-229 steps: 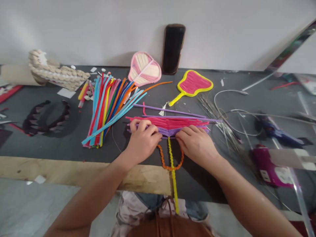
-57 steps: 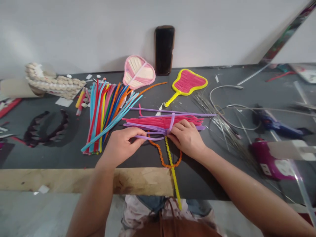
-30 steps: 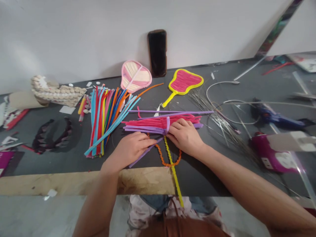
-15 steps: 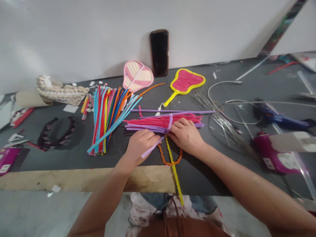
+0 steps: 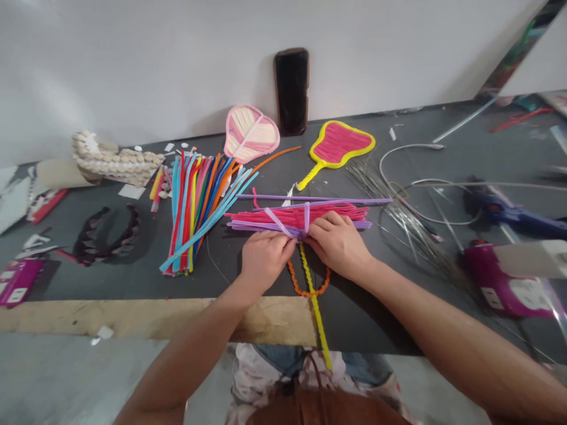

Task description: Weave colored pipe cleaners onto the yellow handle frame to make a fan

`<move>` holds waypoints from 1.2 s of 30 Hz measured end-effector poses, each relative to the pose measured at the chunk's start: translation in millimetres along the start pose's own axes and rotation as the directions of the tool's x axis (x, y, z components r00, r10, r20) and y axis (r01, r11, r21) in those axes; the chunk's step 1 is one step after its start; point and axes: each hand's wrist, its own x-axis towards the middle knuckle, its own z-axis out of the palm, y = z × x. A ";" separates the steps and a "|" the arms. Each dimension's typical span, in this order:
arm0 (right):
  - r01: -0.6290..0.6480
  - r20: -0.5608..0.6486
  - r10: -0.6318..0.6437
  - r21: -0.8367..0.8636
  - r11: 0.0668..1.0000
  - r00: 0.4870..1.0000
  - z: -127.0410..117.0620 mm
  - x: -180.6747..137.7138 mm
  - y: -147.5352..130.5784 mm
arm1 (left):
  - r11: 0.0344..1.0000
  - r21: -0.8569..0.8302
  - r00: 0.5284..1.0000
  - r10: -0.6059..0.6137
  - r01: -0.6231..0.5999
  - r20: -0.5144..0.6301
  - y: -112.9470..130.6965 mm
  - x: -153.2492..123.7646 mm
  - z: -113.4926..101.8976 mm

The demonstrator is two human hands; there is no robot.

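Observation:
A bundle of pink and purple pipe cleaners (image 5: 261, 218) lies across the dark table in front of me. A lilac pipe cleaner (image 5: 278, 221) loops up around its middle. My left hand (image 5: 264, 257) is closed, pinching this lilac strand at the bundle's near side. Closed as well, my right hand (image 5: 339, 242) grips the bundle just right of the loop. Below the hands a twisted yellow stem (image 5: 315, 313) runs toward me, crossed by an orange twisted loop (image 5: 293, 282). My fingertips hide where the stem meets the bundle.
Loose multicoloured pipe cleaners (image 5: 188, 212) lie to the left, beside a dark headband (image 5: 95, 248). Behind are a pink-and-cream fan shape (image 5: 239, 139), a yellow-edged one (image 5: 339, 144) and a phone (image 5: 291, 88). Wires (image 5: 398, 218) and a blue glue gun (image 5: 509, 209) are at right.
My left hand has turned and moved in toward the bundle. The lilac strand's end, which pointed down toward me, now points up and left over the bundle. My right hand stays in place.

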 end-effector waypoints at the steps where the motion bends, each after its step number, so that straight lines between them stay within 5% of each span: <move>1: 0.002 -0.004 -0.002 0.001 1.000 1.000 0.2 -0.1 0.0 | 1.000 -0.017 1.000 -0.018 0.018 0.008 0.3 0.6 0.8; 8: 0.025 -0.044 -0.025 0.008 1.000 0.999 1.6 -0.9 1.0 | 0.995 -0.072 0.992 -0.065 0.073 0.113 2.8 3.1 1.3; 17: 0.004 -0.039 -0.003 0.007 1.000 0.999 1.7 -0.1 -0.2 | 0.987 -0.148 0.995 -0.043 0.057 0.094 1.2 2.6 3.9; 36: -0.055 -0.002 0.055 0.030 0.998 0.998 0.4 1.1 -2.7 | 0.987 -0.139 0.970 -0.043 0.077 0.238 -2.3 3.5 2.0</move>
